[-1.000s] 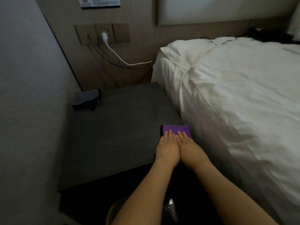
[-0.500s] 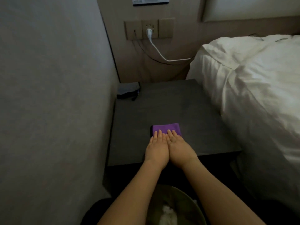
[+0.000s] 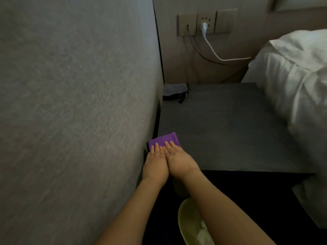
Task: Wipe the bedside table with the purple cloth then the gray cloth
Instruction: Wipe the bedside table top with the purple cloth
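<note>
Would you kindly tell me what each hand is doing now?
Left hand: open, pressing flat on the purple cloth.
Right hand: open, pressing the same cloth.

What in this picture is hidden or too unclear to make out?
Head view, the only one:
- Near part of the purple cloth: covered by the left hand and right hand.
- Gray cloth: dim and blurred, its folds unreadable.
- Yellow-green bin: cut off by the bottom edge, crossed by the right arm.
- Sign above the sockets: cut off at top.

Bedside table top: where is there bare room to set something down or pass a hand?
The bedside table is bare from its middle to the bed side and front right edge. Taken: the rear wall corner, by the gray cloth, and the front wall corner, where left hand and right hand press the purple cloth.
</note>
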Motion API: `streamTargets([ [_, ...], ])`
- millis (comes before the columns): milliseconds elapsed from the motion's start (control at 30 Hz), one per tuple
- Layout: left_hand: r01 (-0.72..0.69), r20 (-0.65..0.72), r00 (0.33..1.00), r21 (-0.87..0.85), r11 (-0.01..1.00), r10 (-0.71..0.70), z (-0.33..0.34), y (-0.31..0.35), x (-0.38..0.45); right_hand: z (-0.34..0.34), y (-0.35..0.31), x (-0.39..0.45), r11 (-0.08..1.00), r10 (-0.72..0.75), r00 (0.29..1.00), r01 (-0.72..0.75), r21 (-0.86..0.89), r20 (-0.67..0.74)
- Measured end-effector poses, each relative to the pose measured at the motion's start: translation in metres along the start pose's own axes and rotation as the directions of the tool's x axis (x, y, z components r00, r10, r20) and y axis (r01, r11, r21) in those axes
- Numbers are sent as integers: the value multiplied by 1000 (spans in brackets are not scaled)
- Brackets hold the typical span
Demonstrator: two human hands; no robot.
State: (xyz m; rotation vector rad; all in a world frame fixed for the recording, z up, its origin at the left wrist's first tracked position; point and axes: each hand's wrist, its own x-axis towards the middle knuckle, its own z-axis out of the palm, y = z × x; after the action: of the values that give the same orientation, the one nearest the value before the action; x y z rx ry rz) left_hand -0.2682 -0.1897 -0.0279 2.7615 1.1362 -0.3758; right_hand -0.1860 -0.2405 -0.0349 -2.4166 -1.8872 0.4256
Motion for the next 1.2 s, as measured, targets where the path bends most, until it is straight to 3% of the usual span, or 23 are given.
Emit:
streamTargets([
  [300,1,-21,1000,20,1000,0,5,48,-15,-7,39,-45,999,-43,999,43,15,-18],
  [667,-294,-17,956,1,956,294,8,220,-6,-6,185,-152,974,228,970,-227,28,-85],
  [867,-426,-10,905,-22,905,426,10,290,2,-4,249,-189,941,327,907,-338,2,-264],
  [1033,-477,-22,879,-21,879,476,12,315,1,-1,266,-208,919,281,903,-351,-179,-326],
  [1200,-483,7,876,-22,875,483,9,309,-2,0,260,-211,926,292,911,-346,-153,-289],
])
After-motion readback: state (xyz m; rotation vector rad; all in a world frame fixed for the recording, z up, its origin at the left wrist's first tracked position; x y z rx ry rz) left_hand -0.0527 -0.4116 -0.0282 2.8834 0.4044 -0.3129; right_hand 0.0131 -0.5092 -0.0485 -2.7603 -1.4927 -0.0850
